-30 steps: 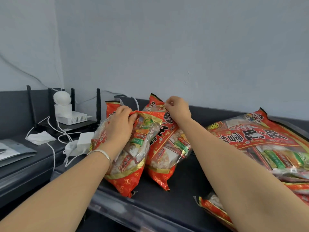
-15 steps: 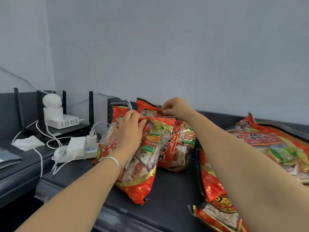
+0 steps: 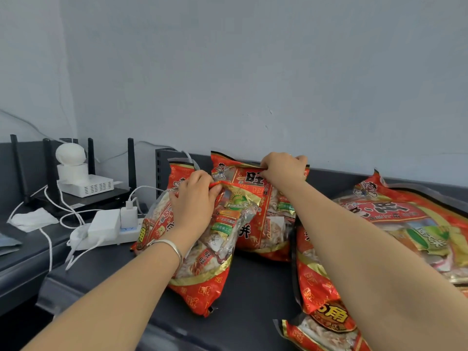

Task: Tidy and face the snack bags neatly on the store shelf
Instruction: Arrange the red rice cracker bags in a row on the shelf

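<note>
Left hand (image 3: 195, 198) is pinching the top seam of the front snack bag (image 3: 210, 269), leaning on the dark shelf (image 3: 253, 287) | right hand (image 3: 283, 171) is gripping the top edge of the rear bag (image 3: 253, 198), upright at the back, reading "旺" | right-side bag (image 3: 329, 316) is showing "角"

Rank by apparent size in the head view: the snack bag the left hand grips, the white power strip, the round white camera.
1. Snack bag, clearly largest.
2. Power strip.
3. Round camera; it sits farther back, so the last two are unsure.
</note>
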The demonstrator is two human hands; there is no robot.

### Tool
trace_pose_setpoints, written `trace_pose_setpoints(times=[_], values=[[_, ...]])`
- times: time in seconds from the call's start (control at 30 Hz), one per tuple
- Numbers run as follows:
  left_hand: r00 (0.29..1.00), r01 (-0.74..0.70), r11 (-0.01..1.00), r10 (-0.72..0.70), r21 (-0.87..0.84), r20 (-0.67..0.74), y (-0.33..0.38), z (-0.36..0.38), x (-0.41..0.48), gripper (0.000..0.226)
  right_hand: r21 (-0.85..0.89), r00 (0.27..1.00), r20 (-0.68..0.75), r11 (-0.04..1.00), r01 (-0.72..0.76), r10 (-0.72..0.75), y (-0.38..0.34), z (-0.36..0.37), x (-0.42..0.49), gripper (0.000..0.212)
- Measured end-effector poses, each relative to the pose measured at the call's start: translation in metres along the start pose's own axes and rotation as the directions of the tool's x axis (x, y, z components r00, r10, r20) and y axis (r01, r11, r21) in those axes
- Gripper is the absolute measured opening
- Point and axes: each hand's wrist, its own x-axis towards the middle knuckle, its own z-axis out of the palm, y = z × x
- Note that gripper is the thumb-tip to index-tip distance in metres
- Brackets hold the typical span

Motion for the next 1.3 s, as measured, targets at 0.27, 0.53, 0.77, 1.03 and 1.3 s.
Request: trace_pose_setpoints(times=[0.27, 0.53, 0.77, 1.03, 1.3], values=[[0.998, 0.058, 0.997, -0.059, 0.046, 0.017, 0.013, 0.003, 0.001, 0.026, 0.231, 0.999, 0.012, 0.972, 0.047, -0.051, 0.004, -0.007, -0.001, 0.025], [0.998, 0.059, 0.998, -0.059, 0.006, 0.001, 0.023, 0.001, -0.003, 0.023, 0.468, 0.875, 0.332, 0.867, 0.173, -0.354, -0.035, -0.033, -0.033, 0.035], [1.000, 0.022, 0.996, -0.021, -0.091, 0.016, -0.005, -0.010, -0.025, 0.051, 0.411, 0.826, 0.446, 0.899, 0.152, -0.344, -0.052, -0.031, -0.047, 0.030], [0.938, 0.340, 0.928, -0.322, -0.156, 0.130, -0.031, -0.022, -0.042, 0.055, 0.246, 0.964, 0.132, 0.950, 0.193, -0.230, -0.070, -0.037, -0.049, 0.012], [0.918, 0.218, 0.970, -0.167, -0.105, 0.358, 0.001, -0.004, -0.048, 0.102, 0.177, 0.991, 0.111, 0.983, 0.053, -0.073, -0.027, -0.041, -0.046, 0.026]])
